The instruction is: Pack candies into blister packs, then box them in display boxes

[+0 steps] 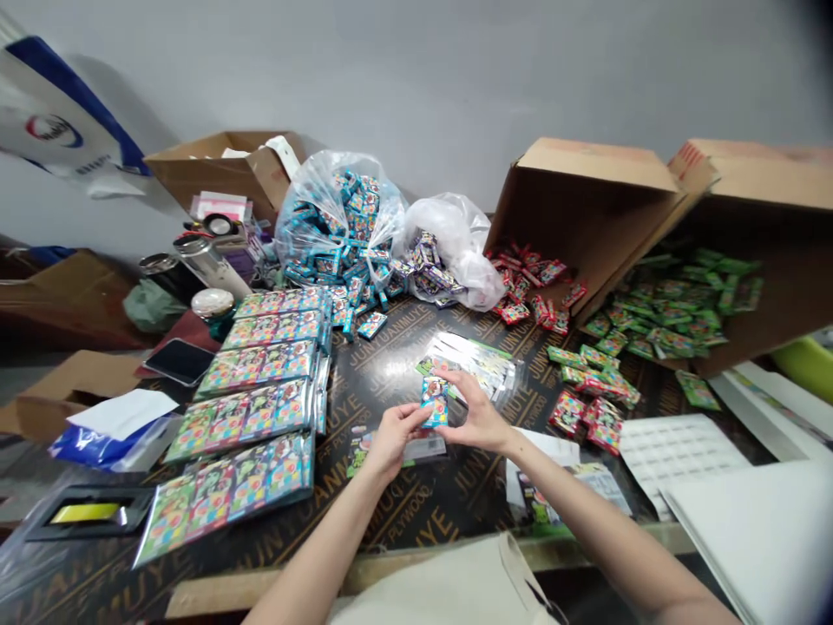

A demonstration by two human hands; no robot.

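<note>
Over the middle of the table, a small blue printed box (434, 401) is upright between my two hands. My left hand (396, 438) is closed on its lower left side, thumb in front. My right hand (480, 412) curves round the right side, its fingers at the top edge and its thumb near the bottom corner. A bit of green shows behind the top of the box; what it belongs to is hidden. Beneath the hands lies a flat clear printed packet (423, 447). Just beyond them is a spread of clear plastic sleeves (485, 360).
Rows of filled multi-box packs (251, 417) cover the left side. Behind stand bags of blue boxes (344, 217) and purple boxes (433, 265). Red boxes (530, 278) and green boxes (670, 299) spill from tipped cartons (592, 165). A phone (179, 360) lies at left.
</note>
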